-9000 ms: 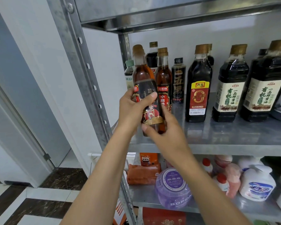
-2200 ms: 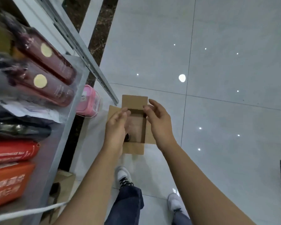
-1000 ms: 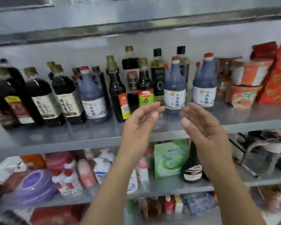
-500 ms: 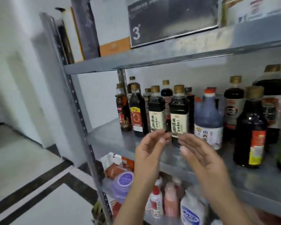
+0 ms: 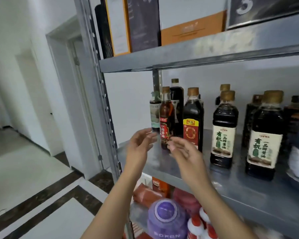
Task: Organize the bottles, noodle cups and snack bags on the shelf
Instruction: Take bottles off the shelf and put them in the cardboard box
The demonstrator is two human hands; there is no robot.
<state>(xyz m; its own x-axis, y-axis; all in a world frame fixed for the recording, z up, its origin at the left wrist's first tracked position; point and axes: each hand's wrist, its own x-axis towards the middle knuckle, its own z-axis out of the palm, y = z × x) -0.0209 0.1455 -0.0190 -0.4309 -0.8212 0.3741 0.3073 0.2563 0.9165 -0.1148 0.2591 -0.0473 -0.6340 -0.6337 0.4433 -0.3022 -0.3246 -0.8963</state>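
Observation:
A slim amber bottle with a red label (image 5: pixel 166 118) stands near the left end of the metal shelf (image 5: pixel 162 163). My left hand (image 5: pixel 141 144) is raised just left of it, fingers loosely extended and holding nothing. My right hand (image 5: pixel 183 151) hovers in front of the bottle's base, fingers relaxed and empty. Neither hand touches the bottle. To the right stand dark sauce bottles: one with a red and yellow label (image 5: pixel 192 119) and two with cream labels (image 5: pixel 223 130) (image 5: pixel 265 135). A pale-labelled bottle (image 5: pixel 154 112) stands behind the amber one.
The shelf's perforated upright post (image 5: pixel 102 94) rises just left of my left hand. Flat boxes (image 5: pixel 145 23) stand on the shelf above. Below are a purple jar (image 5: pixel 166 219), red-capped bottles (image 5: pixel 197 226) and orange packs (image 5: pixel 145 194). A tiled floor and a doorway lie to the left.
The view has swung left and closer to the shelf's left end. Both empty hands have moved toward the slim amber bottle and now flank it.

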